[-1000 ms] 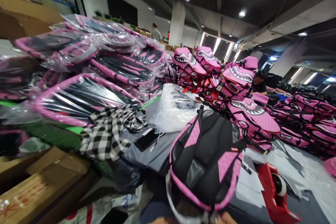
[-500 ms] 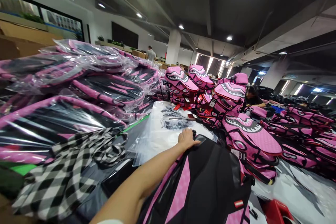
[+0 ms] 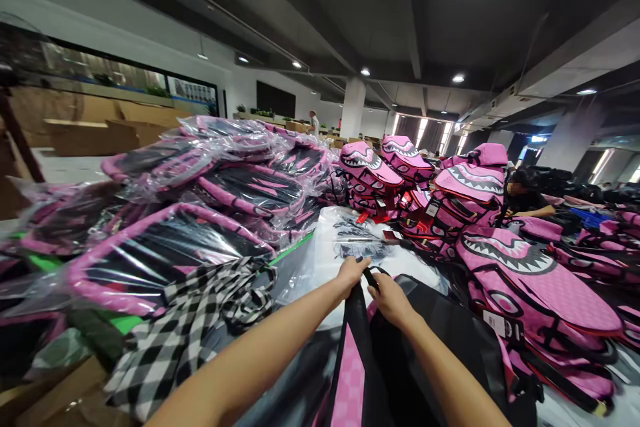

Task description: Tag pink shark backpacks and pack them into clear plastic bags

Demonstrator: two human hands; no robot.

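Observation:
A black backpack (image 3: pixel 453 327) with pink checked panels stands close in front of me, its strap side towards me. My left hand (image 3: pixel 353 273) is closed at the top of its black strap (image 3: pixel 369 277), fingers curled over. Just to the right, my right hand (image 3: pixel 391 299) pinches the same strap near the bag's upper edge. A wide shoulder strap with a pink panel (image 3: pixel 349 373) hangs below my left hand. Behind both hands lies a white printed plastic bag (image 3: pixel 345 240). My right forearm covers part of the backpack.
Plastic-wrapped pink and black backpacks (image 3: pixel 170 250) are heaped on the left, beside a black-and-white checked cloth (image 3: pixel 185 327). Stacks of pink shark-mouth backpacks (image 3: pixel 535 273) rise on the right. A person (image 3: pixel 525 193) is behind them; cardboard boxes (image 3: pixel 95 133) stand far left.
My right hand has come into view and taken hold of the strap beside my left hand. The backpack's strap side has opened away from its body. The view has swung left.

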